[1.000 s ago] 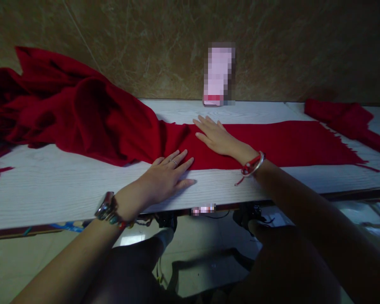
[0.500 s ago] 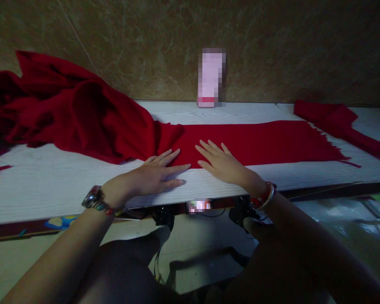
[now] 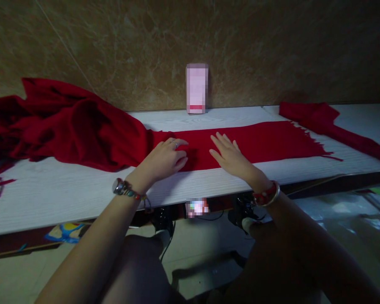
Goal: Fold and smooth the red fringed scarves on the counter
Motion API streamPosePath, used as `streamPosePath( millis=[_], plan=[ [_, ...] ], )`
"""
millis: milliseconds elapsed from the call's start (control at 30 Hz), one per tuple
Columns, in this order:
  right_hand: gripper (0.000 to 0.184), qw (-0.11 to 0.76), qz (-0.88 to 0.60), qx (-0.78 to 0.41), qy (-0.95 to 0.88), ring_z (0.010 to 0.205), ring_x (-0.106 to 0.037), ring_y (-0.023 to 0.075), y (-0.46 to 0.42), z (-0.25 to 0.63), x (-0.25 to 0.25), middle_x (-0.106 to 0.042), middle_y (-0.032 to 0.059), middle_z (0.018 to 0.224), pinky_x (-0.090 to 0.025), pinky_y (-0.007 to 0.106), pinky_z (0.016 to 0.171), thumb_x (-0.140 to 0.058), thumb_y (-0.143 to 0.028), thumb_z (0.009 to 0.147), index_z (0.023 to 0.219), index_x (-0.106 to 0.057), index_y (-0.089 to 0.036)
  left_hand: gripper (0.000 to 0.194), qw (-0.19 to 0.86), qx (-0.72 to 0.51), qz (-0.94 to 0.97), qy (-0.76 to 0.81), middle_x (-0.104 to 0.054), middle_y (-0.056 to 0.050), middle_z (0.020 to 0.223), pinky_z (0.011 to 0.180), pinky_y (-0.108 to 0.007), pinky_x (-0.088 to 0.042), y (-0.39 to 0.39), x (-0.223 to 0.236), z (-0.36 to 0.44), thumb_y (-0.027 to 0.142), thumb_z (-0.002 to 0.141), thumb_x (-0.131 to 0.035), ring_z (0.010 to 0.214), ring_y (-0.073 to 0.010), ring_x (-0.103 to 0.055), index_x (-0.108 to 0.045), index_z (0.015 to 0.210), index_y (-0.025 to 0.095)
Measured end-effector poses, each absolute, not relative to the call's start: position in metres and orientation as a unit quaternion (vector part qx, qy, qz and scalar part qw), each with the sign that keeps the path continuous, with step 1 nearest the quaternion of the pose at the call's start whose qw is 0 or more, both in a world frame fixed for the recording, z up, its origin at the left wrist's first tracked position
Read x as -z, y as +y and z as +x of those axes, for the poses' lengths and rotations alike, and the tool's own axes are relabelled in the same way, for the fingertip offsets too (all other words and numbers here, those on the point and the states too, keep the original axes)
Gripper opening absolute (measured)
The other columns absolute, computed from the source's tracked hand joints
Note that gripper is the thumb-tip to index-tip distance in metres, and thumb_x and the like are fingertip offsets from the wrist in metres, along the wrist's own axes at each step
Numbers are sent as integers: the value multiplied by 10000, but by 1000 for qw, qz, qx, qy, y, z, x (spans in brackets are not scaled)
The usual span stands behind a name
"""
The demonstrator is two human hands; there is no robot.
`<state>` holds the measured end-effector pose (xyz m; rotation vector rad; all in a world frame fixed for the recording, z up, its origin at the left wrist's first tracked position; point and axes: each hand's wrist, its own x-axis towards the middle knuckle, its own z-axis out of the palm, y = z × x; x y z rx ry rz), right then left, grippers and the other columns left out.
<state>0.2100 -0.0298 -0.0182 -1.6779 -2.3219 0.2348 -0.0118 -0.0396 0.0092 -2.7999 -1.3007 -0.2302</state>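
Note:
A red fringed scarf runs along the white board, its right part lying flat and narrow. Toward the left, the same red cloth rises in a loose, crumpled heap. My right hand rests with fingers spread on the flat stretch. Just left of it, my left hand is over the scarf beside the bunched folds, lifted a little, fingers loosely bent and thumb apart. A shadow falls on the cloth by its fingertips, and nothing shows in its grasp.
The white wood-grained board meets a brown marbled wall. A pink blurred box-like thing stands against the wall. Another red folded cloth lies at the right. Clear plastic is below the right edge.
My left hand has lifted and moved right, its fingers bending from flat. My right hand has slid a little to the right along the scarf. The view has shifted slightly.

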Motion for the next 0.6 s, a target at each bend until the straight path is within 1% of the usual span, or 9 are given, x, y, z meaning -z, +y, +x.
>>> streamPosePath(
  millis=[67,100,167,233,300,400,500,600],
  plan=[
    [529,96,-577,-80,-807,1393,-224,304,-30,212,26,-290,123,1511,-196,578,1099,-364,-360,928,1422,-365,-171,347,31,99,-892,-439,-503,-162,1339,964,-466,-420,-32,-4,1,277,922,-370,1210,-291,-473,-663,1018,118],
    [520,85,-572,-77,-812,1387,-244,305,-31,212,30,-307,125,1503,-205,581,1095,-366,-358,928,1413,-381,-172,360,24,98,-885,-454,-463,-172,1379,985,-466,-405,-30,0,6,289,926,-374,1255,-298,-435,-625,1113,110],
    [503,85,-565,-67,-818,1379,-267,302,-32,213,34,-330,128,1493,-214,576,1095,-368,-344,931,1400,-403,-166,439,-9,63,-870,-489,-361,-180,1458,1026,-485,-362,-26,8,13,348,930,-392,1338,-319,-331,-514,1281,114],
    [487,102,-557,-64,-822,1372,-289,294,-32,215,34,-353,138,1480,-225,557,1101,-390,-317,927,1380,-433,-144,528,-48,15,-862,-504,-281,-167,1503,1052,-518,-319,-24,14,14,424,924,-400,1382,-335,-239,-420,1370,143],
    [459,127,-531,-69,-835,1352,-337,273,-33,218,32,-402,140,1452,-254,519,1105,-429,-287,914,1344,-480,-135,584,-71,-3,-874,-480,-265,-156,1512,1069,-515,-297,-24,17,9,487,905,-415,1391,-324,-217,-395,1390,161],
    [389,161,-456,-78,-872,1298,-425,227,-34,223,30,-510,111,1377,-329,463,1086,-471,-249,898,1267,-563,-168,584,-69,21,-908,-412,-357,-153,1470,1074,-439,-324,-25,18,-5,503,878,-465,1355,-270,-321,-454,1351,161],
    [322,161,-382,-71,-907,1247,-483,200,-37,225,30,-582,88,1304,-379,436,1059,-472,-201,899,1180,-630,-190,442,-44,47,-928,-366,-473,-132,1395,1045,-399,-376,-28,18,-14,404,908,-451,1272,-230,-448,-544,1278,182],
    [299,144,-337,-45,-929,1177,-543,192,-41,223,29,-632,89,1234,-419,407,1027,-463,-182,909,1140,-652,-167,347,-6,49,-938,-343,-568,-103,1302,1008,-383,-420,-34,12,-14,303,917,-437,1185,-216,-528,-620,1195,203]
  ],
)
